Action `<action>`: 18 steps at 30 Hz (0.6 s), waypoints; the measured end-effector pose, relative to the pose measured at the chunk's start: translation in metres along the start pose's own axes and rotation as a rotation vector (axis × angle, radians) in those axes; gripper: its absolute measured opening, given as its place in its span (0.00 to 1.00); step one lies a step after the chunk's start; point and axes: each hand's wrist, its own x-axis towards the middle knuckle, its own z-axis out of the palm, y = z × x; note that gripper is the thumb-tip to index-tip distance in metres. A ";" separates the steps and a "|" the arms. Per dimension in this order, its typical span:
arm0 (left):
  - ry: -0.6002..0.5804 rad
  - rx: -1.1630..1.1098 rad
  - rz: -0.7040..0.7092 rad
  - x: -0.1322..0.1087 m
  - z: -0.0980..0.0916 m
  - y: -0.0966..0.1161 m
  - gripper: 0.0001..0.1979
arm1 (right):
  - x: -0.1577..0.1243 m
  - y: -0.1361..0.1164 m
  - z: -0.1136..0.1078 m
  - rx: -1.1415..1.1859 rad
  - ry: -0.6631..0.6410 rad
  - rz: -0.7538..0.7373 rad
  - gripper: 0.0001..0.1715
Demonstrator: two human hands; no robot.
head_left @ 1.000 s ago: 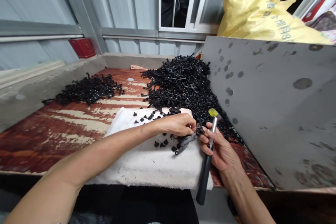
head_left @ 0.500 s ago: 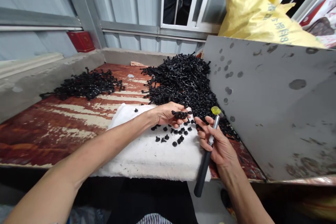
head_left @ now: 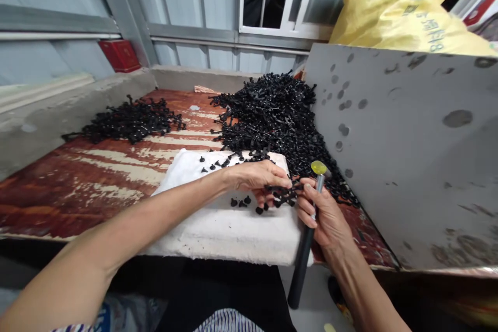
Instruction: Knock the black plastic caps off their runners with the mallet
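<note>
My left hand (head_left: 264, 177) is closed on a clump of small black branched pieces (head_left: 285, 196), held over the white cloth pad (head_left: 218, 231). My right hand (head_left: 324, 212) is wrapped round a small hammer (head_left: 300, 270) with a translucent yellow head, a metal neck and a black handle. The hammer stands head up, its handle hanging past the pad's front edge. My right fingertips meet the right end of the black clump; whether they pinch it is unclear. Loose black stud-like bits (head_left: 241, 202) lie on the pad around my left hand.
A large heap of black pieces (head_left: 272, 114) rises behind the pad, against a grey spotted panel (head_left: 397, 155). A smaller black pile (head_left: 130, 122) lies left on the worn red-brown tabletop (head_left: 105, 176). A yellow sack (head_left: 389, 10) stands behind the panel; a red box (head_left: 120, 56) sits far left.
My left hand has moved right and slightly down with the black clump, bringing it to my right fingertips. More loose bits now show behind my left forearm. The hammer stays in my right hand.
</note>
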 end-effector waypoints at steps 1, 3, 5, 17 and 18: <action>-0.005 0.057 0.009 -0.007 -0.004 0.002 0.15 | -0.002 0.000 0.003 -0.018 -0.006 0.010 0.24; 0.006 0.166 0.047 -0.020 -0.008 0.007 0.20 | -0.007 -0.002 0.011 -0.060 -0.017 0.027 0.23; 0.007 0.279 0.079 -0.030 -0.006 0.007 0.19 | -0.010 -0.004 0.022 -0.105 -0.018 0.033 0.22; 0.378 -0.128 0.095 -0.081 0.003 -0.031 0.10 | -0.018 0.016 0.061 -0.358 -0.041 0.062 0.27; 0.390 -0.150 0.094 -0.084 0.003 -0.033 0.10 | -0.020 0.020 0.063 -0.378 -0.071 0.090 0.26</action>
